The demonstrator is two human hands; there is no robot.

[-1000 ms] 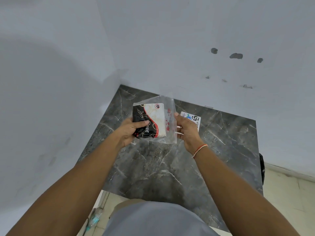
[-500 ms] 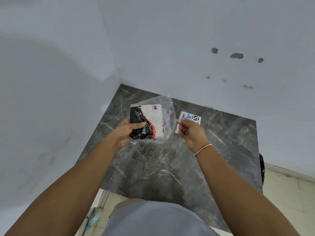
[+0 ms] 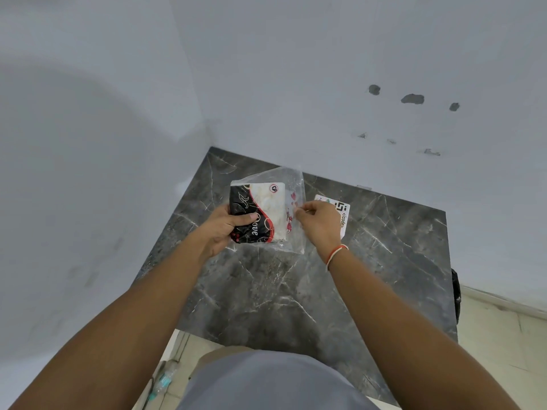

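Observation:
A clear plastic bag (image 3: 296, 184) holds a folded black, white and red printed item (image 3: 266, 208). I hold it above a dark marble table (image 3: 281, 291). My left hand (image 3: 225, 229) grips the bag's left side, thumb on top of the black printed part. At the right edge of the bag, my right hand (image 3: 316, 223) pinches the plastic between its fingertips. A red and white thread band sits on my right wrist.
A white card (image 3: 343, 211) with a black code mark lies on the table, partly hidden behind my right hand. Grey walls close in the table at the left and back. Tiled floor shows at the right, and a plastic bottle (image 3: 165, 380) lies below the table's front edge.
My right hand has come back to the bag's right edge and pinches it. The bag now sits a little flatter and lower over the table, still in my left hand.

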